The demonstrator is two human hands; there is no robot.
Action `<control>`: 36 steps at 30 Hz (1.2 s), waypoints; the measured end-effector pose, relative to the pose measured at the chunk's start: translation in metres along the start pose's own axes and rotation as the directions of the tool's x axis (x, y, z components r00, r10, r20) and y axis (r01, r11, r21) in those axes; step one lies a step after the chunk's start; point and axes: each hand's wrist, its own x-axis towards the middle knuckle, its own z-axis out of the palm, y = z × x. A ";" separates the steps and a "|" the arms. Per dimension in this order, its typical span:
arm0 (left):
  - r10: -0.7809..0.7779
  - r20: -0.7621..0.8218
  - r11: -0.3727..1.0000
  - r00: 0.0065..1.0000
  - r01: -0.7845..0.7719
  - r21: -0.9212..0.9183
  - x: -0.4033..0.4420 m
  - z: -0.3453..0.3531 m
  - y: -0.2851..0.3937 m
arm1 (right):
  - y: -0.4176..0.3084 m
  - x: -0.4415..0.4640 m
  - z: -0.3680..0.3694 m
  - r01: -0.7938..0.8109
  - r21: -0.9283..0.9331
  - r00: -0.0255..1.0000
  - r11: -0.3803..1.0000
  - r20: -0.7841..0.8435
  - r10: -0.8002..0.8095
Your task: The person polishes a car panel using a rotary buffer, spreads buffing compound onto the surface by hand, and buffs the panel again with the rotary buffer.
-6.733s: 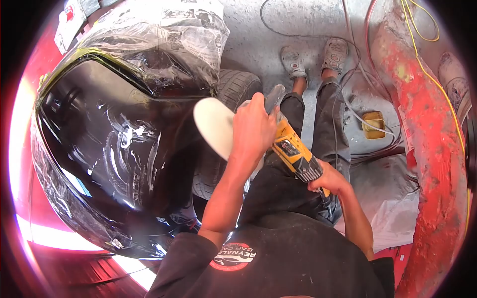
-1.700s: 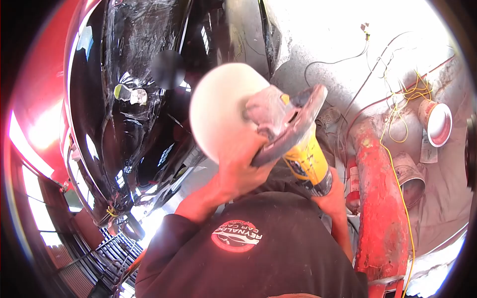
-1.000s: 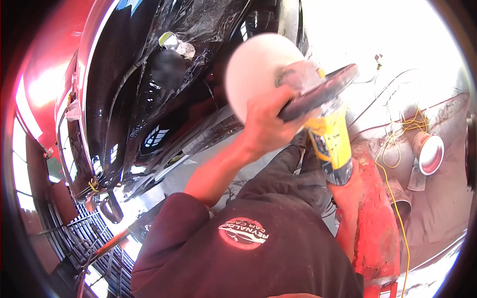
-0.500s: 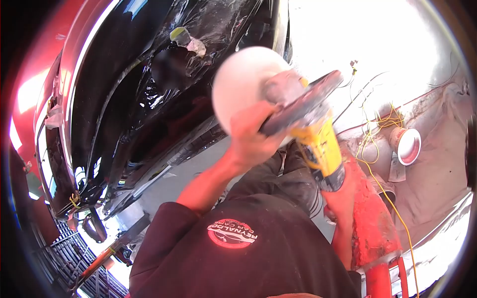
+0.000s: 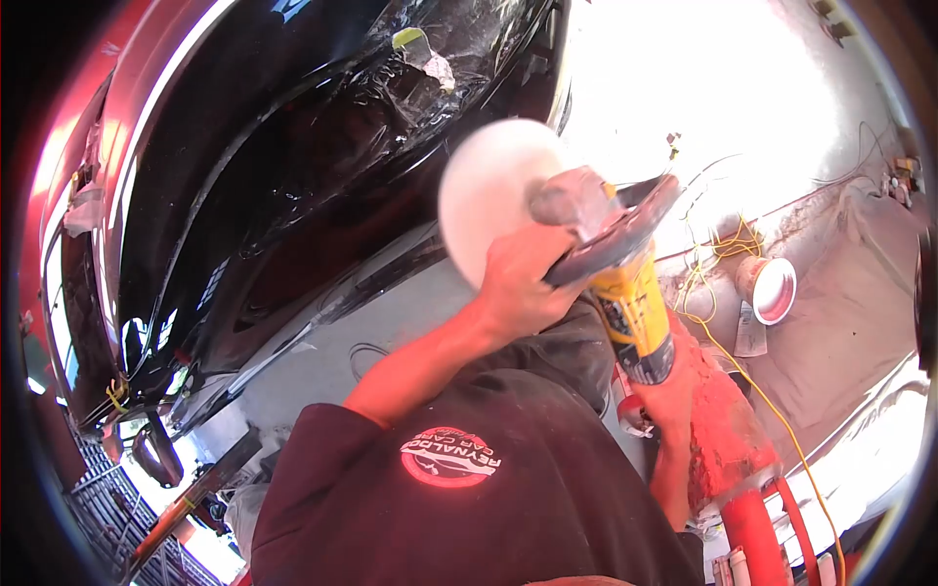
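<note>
A yellow and black power polisher [image 5: 630, 308] is held in front of my torso by both hands. Its round white pad [image 5: 484, 210] faces the glossy black car body panel [image 5: 264, 186]; whether they touch I cannot tell. My left hand [image 5: 528, 278] is wrapped around the dark loop handle [image 5: 625, 234] near the tool's head. Around the rear end of the yellow body, my right hand [image 5: 669, 396] is closed, partly hidden by the tool.
Crumpled clear plastic [image 5: 430, 107] with a taped scrap lies on the black panel. To the right are a tangled yellow cord [image 5: 738, 239], a round container with a white end [image 5: 774, 291], a grey cover sheet [image 5: 831, 303] and a red, rough-surfaced stand [image 5: 728, 430].
The polisher and both hands have shifted slightly right and down in view. The car panel and the things on the right have shifted too, as the camera turned. Both grips remain the same.
</note>
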 end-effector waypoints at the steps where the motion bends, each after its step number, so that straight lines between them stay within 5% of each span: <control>1: 0.003 0.013 1.000 1.000 -0.003 0.012 -0.007 -0.007 0.004 | -0.006 -0.007 0.002 -0.062 0.142 0.998 0.988 0.038 0.057; 5: -0.014 0.058 0.998 0.998 0.011 0.056 -0.008 -0.017 0.011 | -0.028 -0.009 0.000 -0.167 0.143 0.985 0.976 0.072 0.158; 9: 0.038 0.031 0.995 0.999 -0.040 0.091 0.021 0.003 0.003 | -0.023 0.027 -0.014 -0.074 0.102 0.997 0.992 0.028 0.072; 16: -0.198 -0.052 0.980 0.979 0.198 -0.013 0.109 0.077 -0.023 | 0.000 0.128 -0.051 -0.145 0.179 0.986 0.973 0.104 0.128; 19: -0.191 -0.063 0.981 0.980 0.188 -0.055 0.153 0.106 -0.043 | 0.000 0.172 -0.069 -0.191 0.169 0.975 0.967 0.147 0.167; 36: -0.163 -0.026 0.963 0.986 0.165 0.211 0.341 0.169 -0.128 | 0.003 0.362 -0.064 -0.177 0.372 0.974 0.911 0.197 0.108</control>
